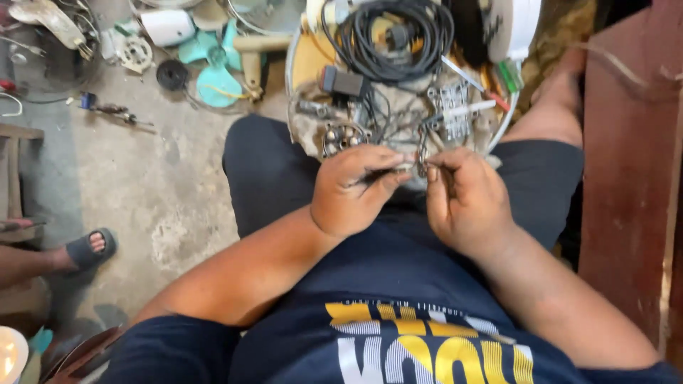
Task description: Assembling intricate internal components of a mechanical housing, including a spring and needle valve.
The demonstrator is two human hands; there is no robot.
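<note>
Hands at work over a round tray (297, 50) of electrical parts, seen from above. Left hand (353, 190) and right hand (466, 201) meet just in front of the seated person's lap, fingertips almost touching, both curled narrowly in pinch grips. Between them sits a small metal part (421, 162), pale and thin, with a dark wire (377, 174) running from it under the left thumb and forefinger. The right hand pinches the part itself; its exact shape is too small to make out, though it may be a clip or terminal. Such a piece is judged light, stiff and easy to drop, so a fingertip hold close to the metal suits it, while the wire is limp and best held near its joined end. Just beyond the fingertips, on the tray, lie a round motor bearing plate (343, 136) and a perforated metal bracket (451, 107); farther off is a coil of black cable (388, 35). Well to the left hand's outer side, on the concrete floor (156, 192), lie turquoise fan blades (213, 60), and nearer the viewer another person's sandalled foot (87, 249).
</note>
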